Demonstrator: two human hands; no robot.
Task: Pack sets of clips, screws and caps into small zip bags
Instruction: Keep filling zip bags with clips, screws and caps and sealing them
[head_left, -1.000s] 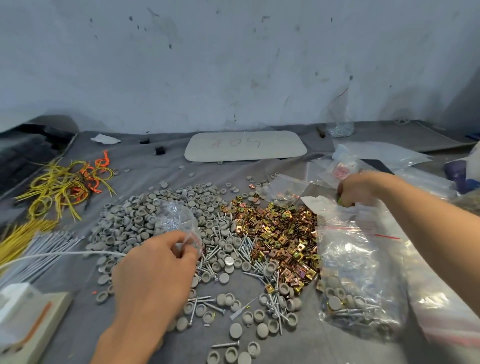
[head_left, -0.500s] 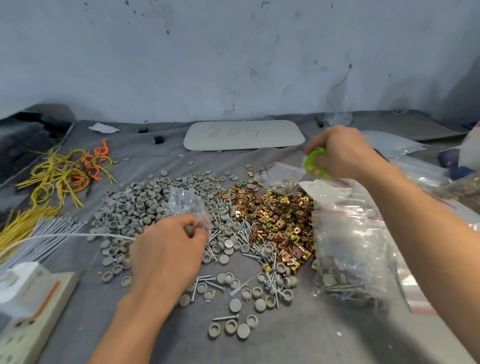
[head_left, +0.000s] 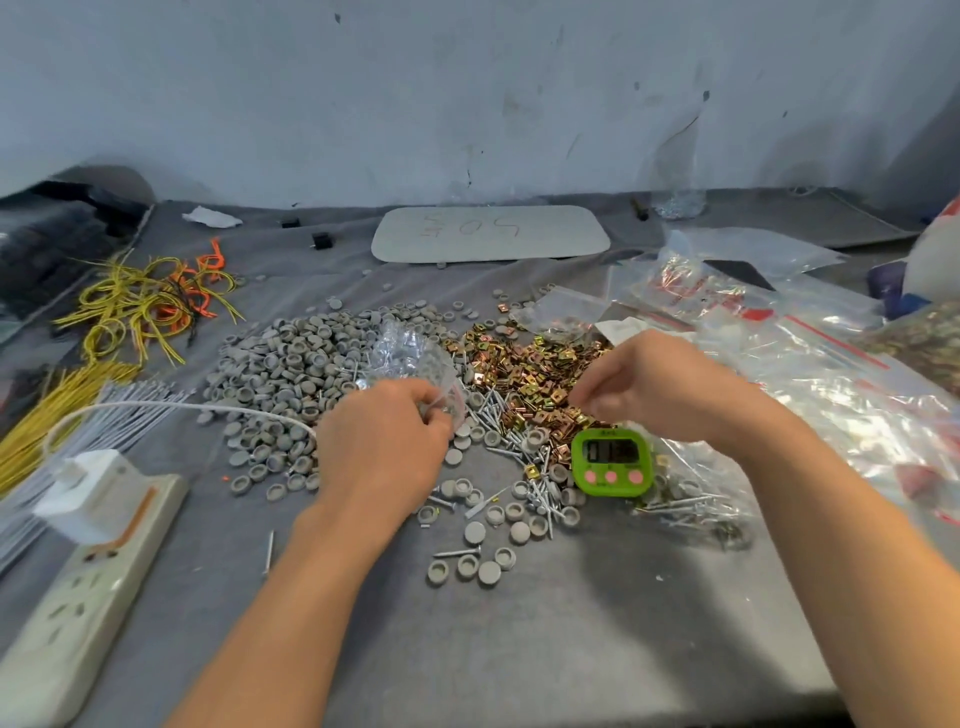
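My left hand (head_left: 384, 447) pinches a small clear zip bag (head_left: 410, 353) over the seam between a big heap of grey caps (head_left: 291, 364) and a heap of gold clips (head_left: 524, 364). Silver screws (head_left: 498, 415) lie scattered between and in front of the heaps. My right hand (head_left: 665, 389) hovers at the near right edge of the clips, fingertips curled together and pointing down; whether they hold a clip is hidden. Just below it a green timer (head_left: 613, 462) lies on the parts.
A clear bag of mixed parts (head_left: 696, 499) lies right of the timer, with more zip bags (head_left: 831, 374) beyond. A power strip (head_left: 78, 587) with a white charger (head_left: 88, 488) sits near left. Yellow and orange wires (head_left: 135, 306) lie far left. A white board (head_left: 488, 234) rests by the wall.
My right hand brought the green timer from the far right, set it down among the parts near the clips and let go. My left hand kept holding the small bag.
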